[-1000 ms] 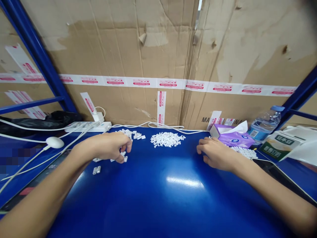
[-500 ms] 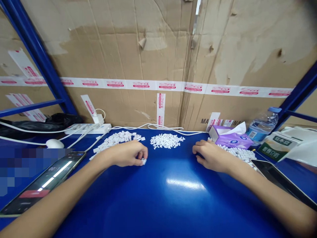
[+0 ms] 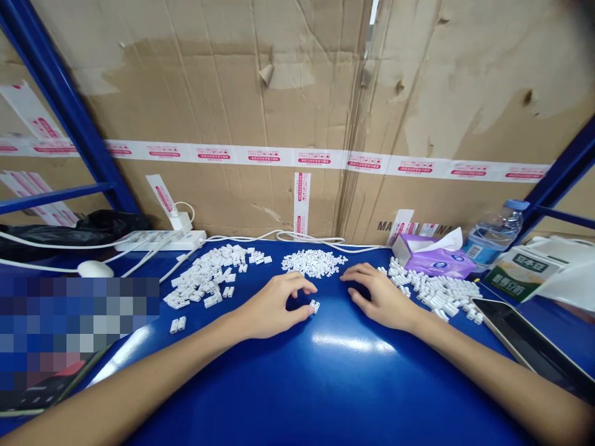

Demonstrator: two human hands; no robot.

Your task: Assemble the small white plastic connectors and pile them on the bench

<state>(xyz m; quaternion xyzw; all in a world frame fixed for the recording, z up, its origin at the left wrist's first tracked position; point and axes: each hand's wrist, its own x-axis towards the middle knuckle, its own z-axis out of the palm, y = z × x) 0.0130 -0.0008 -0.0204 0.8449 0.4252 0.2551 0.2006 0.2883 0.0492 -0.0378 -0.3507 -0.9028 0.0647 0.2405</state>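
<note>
My left hand [image 3: 281, 303] is low over the blue table, its thumb and index finger apart. A small white plastic connector piece [image 3: 315, 306] sits right at the thumb tip; the index fingertip stays clear of it. My right hand [image 3: 379, 297] faces it across a short gap, thumb and fingers spread, with nothing visible between them. Just behind the gap lies a heap of tiny white parts [image 3: 311, 263], nearest to the right fingertips. Left of my left hand spreads a pile of white block-like pieces [image 3: 204, 272]. Behind my right forearm is another pile of white pieces [image 3: 437, 291].
A purple tissue pack [image 3: 437, 263], a water bottle [image 3: 495, 232] and a green-and-white carton [image 3: 523, 272] stand at the back right. A phone [image 3: 530, 334] lies by the right forearm. A power strip [image 3: 158, 240] with white cables runs along the cardboard wall [image 3: 232, 105].
My left hand has moved right with the small white piece, and its thumb and index finger have parted. My right hand has come left from the right-hand pile towards the middle.
</note>
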